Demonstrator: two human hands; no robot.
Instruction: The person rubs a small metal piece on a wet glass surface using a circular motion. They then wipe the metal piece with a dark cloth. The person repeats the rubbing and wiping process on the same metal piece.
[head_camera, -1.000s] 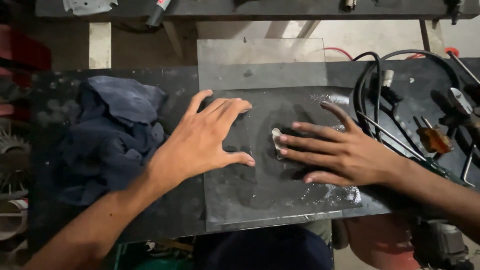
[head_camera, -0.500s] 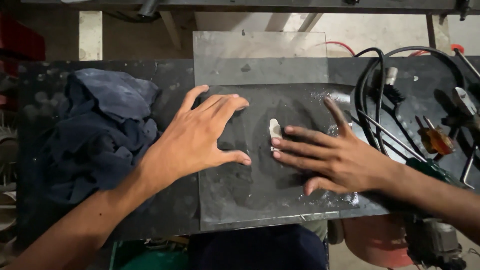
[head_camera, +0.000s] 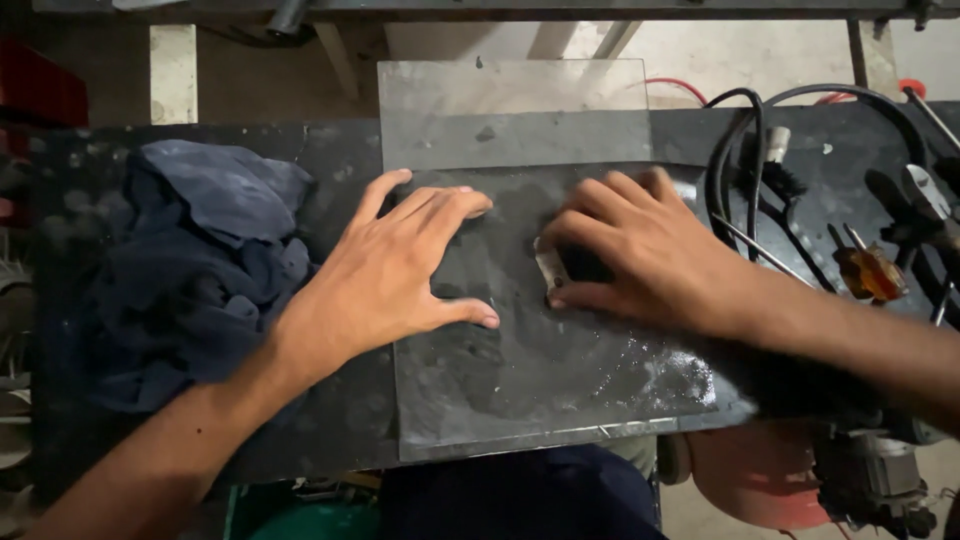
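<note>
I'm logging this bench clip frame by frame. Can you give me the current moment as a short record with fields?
Surface: dark workbench
Main item: clear glass sheet, dusty, overhanging the far edge
Left hand: left hand flat on the sheet, fingers spread
Right hand: right hand pressing a small pale blade on the sheet
Left side: crumpled dark blue cloth
Right side: black cables, screwdriver with amber handle

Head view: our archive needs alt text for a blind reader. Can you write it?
Two bare hands press on a clear sheet lying on a dark bench: the left hand lies flat, the right hand curls over a small pale piece. A blue cloth lies to the left, black cables to the right.
</note>
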